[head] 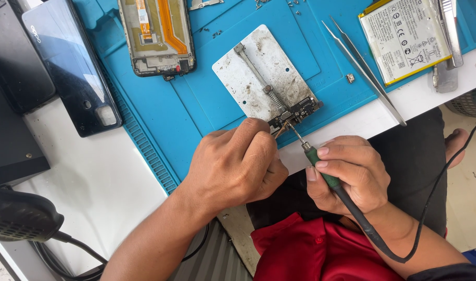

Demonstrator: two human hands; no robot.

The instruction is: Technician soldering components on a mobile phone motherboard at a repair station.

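Right hand [350, 174] is wrapped around a green-handled soldering iron [321, 169], tip down on the small circuit board [295, 113] clamped at the near corner of the worn metal jig [264, 73]. Left hand [238, 161] is curled tight, pinching something thin right at the board's edge, too small to tell what. Jig sits on the blue mat [160, 114]. Opened phone frame [157, 36], tweezers [363, 67] and a battery [404, 39] lie further back, well apart.

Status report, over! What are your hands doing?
Right hand grips soldering iron, tip at small circuit board. Left hand pinches tweezers there. Nothing blocking.
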